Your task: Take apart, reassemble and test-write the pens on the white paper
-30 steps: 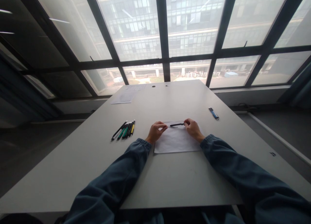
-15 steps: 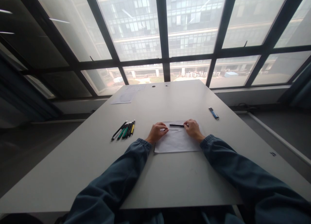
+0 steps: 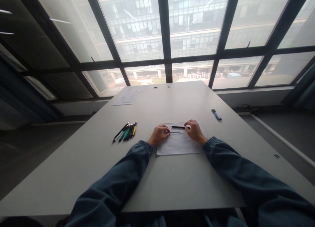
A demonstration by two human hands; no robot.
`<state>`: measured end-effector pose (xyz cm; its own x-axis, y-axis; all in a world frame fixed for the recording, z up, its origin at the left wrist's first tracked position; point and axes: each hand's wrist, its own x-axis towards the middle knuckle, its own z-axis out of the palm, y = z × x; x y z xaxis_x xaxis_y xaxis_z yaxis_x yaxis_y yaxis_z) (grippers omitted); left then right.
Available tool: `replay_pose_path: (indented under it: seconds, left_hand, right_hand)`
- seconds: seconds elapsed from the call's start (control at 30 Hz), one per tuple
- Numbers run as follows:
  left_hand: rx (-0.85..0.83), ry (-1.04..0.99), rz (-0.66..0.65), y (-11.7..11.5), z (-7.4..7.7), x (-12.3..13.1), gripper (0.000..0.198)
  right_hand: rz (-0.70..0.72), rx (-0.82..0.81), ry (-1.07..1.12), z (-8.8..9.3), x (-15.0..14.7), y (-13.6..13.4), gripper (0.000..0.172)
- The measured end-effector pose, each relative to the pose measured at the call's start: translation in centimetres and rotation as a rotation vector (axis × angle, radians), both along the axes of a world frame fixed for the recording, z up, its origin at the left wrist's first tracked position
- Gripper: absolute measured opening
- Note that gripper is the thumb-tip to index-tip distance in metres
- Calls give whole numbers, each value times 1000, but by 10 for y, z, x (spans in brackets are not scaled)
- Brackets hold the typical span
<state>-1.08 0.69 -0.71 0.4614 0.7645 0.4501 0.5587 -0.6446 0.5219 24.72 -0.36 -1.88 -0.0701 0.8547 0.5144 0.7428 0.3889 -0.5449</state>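
Note:
A white sheet of paper [image 3: 180, 146] lies on the table in front of me. My left hand [image 3: 159, 134], at the sheet's left side, pinches a thin dark pen refill [image 3: 175, 132] that points right over the paper. Just beyond it, a black pen barrel [image 3: 177, 126] rests near the sheet's top edge. My right hand [image 3: 194, 130] is closed, thumb and fingertips together, over the right part of that barrel. Whether those fingers grip the barrel or some small part is too small to make out.
Several black, green and yellow pens [image 3: 126, 131] lie in a group to the left. Blue pens [image 3: 216, 114] are at the right, near the table edge. Printed papers [image 3: 124, 99] sit far left, and a small dark clip-like piece [image 3: 276, 156] lies at the right edge.
My right hand's fingertips have shifted slightly left and away from me along the black barrel. The left hand stays nearly in place with the refill.

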Motion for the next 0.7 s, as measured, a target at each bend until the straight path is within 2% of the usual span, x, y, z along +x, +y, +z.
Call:
replay_pose_path:
  seconds: [0.17, 0.37, 0.57, 0.7]
  left_hand:
    - [30, -8, -17, 2, -3, 0, 6]
    - [96, -67, -28, -1, 3, 1, 4]
    - [125, -86, -16, -3, 5, 2, 3]
    - [127, -103, 2, -3, 6, 3, 3]
  right_hand:
    - [123, 61, -5, 4, -2, -3, 9]
    - [258, 71, -122, 8, -5, -9, 9]
    - [298, 61, -172, 7, -4, -8, 3]
    - [288, 65, -153, 8, -3, -8, 9]
